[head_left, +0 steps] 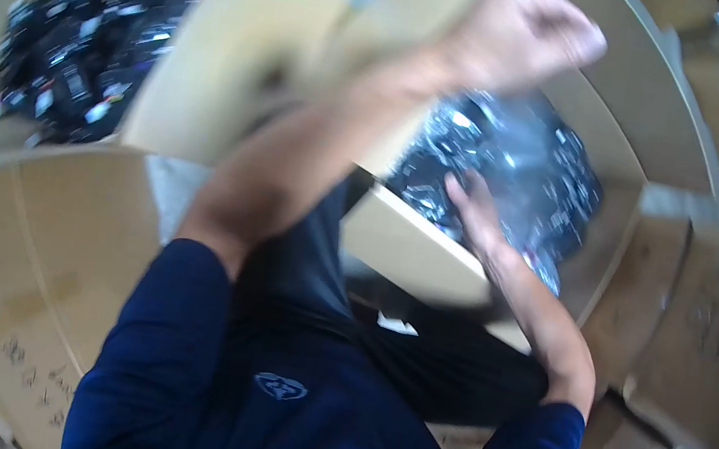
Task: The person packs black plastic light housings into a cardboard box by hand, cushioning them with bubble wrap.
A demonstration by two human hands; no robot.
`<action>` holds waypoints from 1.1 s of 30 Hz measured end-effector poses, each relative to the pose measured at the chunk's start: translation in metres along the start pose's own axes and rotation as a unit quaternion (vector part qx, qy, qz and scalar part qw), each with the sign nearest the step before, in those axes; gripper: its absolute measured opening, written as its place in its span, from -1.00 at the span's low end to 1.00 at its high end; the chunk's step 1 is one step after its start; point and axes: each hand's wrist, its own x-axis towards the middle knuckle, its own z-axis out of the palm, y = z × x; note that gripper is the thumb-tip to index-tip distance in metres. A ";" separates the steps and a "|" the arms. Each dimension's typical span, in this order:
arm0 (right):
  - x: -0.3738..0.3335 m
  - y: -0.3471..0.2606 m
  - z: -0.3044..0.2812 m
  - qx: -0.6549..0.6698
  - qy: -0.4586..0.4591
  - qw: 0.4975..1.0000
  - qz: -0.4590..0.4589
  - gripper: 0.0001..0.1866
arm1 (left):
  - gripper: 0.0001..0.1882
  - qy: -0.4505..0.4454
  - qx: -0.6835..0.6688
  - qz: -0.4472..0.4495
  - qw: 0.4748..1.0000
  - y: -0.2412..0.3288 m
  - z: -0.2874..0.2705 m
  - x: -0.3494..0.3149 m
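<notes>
My left hand (528, 42) is raised over the open cardboard box (435, 254) in front of me, its arm stretched across from the left. Motion smears its fingers; they look bent, and I make out nothing in them. Inside the box lies a heap of dark items in clear, shiny plastic bags (544, 175). Lower down, my right hand (478, 214) reaches over the near wall of this box onto the left part of the heap. Its thumb and fingers are apart, touching or just above the bags, with no item gripped.
At the far left, a big pile of black bagged items (100, 38) fills another carton. A raised cardboard flap (233, 42) stands between pile and box. More cartons flank me, a brown one (40, 257) at left and another (705, 320) at right. My legs are against the box's near side.
</notes>
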 end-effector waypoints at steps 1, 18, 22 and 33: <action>0.001 0.000 0.000 -0.129 -0.003 0.992 -0.008 -0.12 | -0.70 0.020 0.047 0.035 0.998 0.008 -0.005 -0.005; 0.001 -0.011 -0.001 -0.385 -0.048 0.903 -0.182 -0.47 | -0.27 -0.096 0.688 -0.524 0.492 0.119 -0.391 -0.152; -0.005 -0.011 -0.013 -0.391 -0.049 0.897 -0.201 -0.50 | -0.39 0.076 0.677 -0.449 0.578 0.122 -0.364 -0.162; -0.010 0.011 -0.042 -0.405 -0.039 0.873 -0.267 -0.65 | -0.64 0.489 0.285 -0.251 0.786 0.184 -0.351 -0.124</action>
